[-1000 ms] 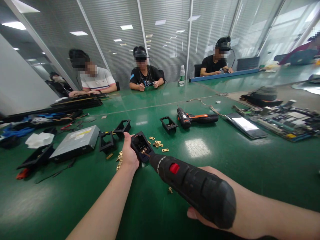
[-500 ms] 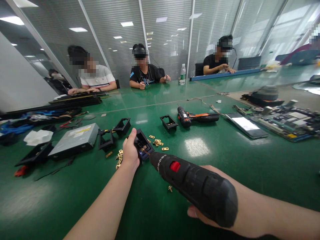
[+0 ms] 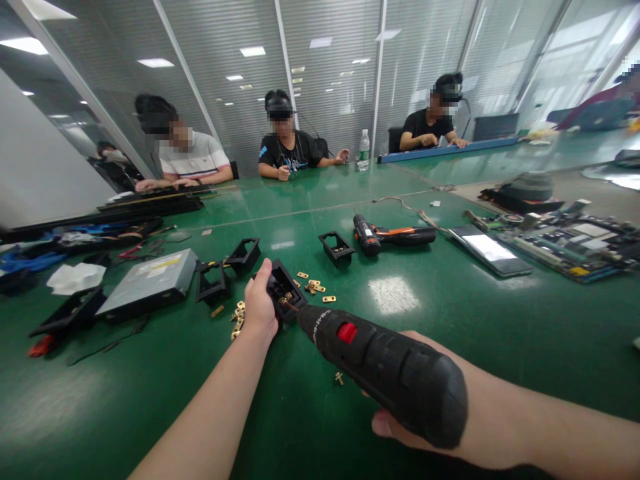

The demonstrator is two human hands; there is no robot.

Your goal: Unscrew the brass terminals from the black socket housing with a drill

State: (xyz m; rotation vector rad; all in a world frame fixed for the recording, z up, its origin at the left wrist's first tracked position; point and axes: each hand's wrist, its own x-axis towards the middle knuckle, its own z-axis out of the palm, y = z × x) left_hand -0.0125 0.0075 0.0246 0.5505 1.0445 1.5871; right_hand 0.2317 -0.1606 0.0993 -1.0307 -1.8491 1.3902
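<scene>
My left hand (image 3: 261, 301) is closed around a black plastic frame (image 3: 285, 275), tilted so that its hollow faces me, with small brass parts inside. My right hand (image 3: 400, 427) grips a black cordless drill (image 3: 380, 363) with a red switch on top. The drill's bit reaches into the frame, at the brass parts; its exact contact point is too small to make out. Beside the frame lie several loose brass plates (image 3: 329, 299), and another pile of brass plates (image 3: 238, 320) is partly behind my left wrist. A small screw (image 3: 339, 379) rests below the drill.
More black frames (image 3: 213, 283) stand around, one near a second drill (image 3: 367, 235). A silver disc drive (image 3: 149, 283) lies left. On the right are a phone (image 3: 490, 251) and circuit boards (image 3: 580, 237). Three people sit across the green table (image 3: 280, 427), near a water bottle (image 3: 364, 150).
The drill has shifted slightly left, its bit still in the frame. Both hands keep their grips. Across the table, the middle person's hand and the right person's hands have moved.
</scene>
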